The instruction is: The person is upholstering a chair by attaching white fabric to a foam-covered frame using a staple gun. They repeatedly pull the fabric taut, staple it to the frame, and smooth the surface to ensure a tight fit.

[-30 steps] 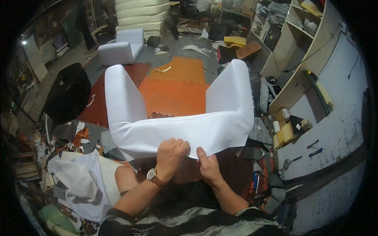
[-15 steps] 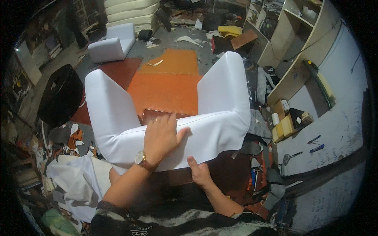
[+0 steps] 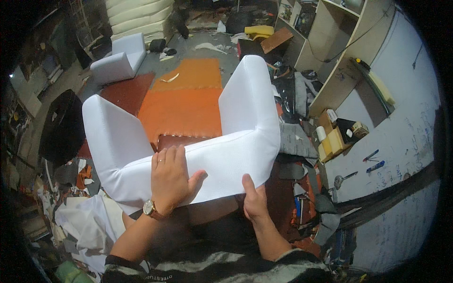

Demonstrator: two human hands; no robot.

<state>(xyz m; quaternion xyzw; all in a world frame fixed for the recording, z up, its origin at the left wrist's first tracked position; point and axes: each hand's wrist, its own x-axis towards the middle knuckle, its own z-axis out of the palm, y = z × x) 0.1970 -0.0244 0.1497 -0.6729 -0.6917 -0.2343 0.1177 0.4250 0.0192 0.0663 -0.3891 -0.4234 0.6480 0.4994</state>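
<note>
A white leatherette-covered chair frame [image 3: 250, 106], U-shaped with two upright side panels, lies across in front of me. Its white cover [image 3: 224, 162] runs over the near rail and hangs toward me, with a seam along the top. My left hand [image 3: 171, 177], with a watch and a ring, presses flat on the cover left of the middle, fingers stretched and thumb apart. At the cover's lower edge on the right, my right hand [image 3: 255, 202] pinches the material, thumb on top; its other fingers are mostly hidden underneath.
Orange sheets [image 3: 181, 111] lie on the floor beyond. A similar white piece [image 3: 115, 63] stands back left, before stacked cream cushions [image 3: 139, 19]. White fabric [image 3: 89, 224] is heaped at left. On the right are a shelf unit [image 3: 347, 61] and a white board [image 3: 391, 155] with tools.
My right hand has moved onto the cover's lower right edge and grips it; that edge now looks straighter and tauter. My left hand stays flat on the cover. The whole view has shifted.
</note>
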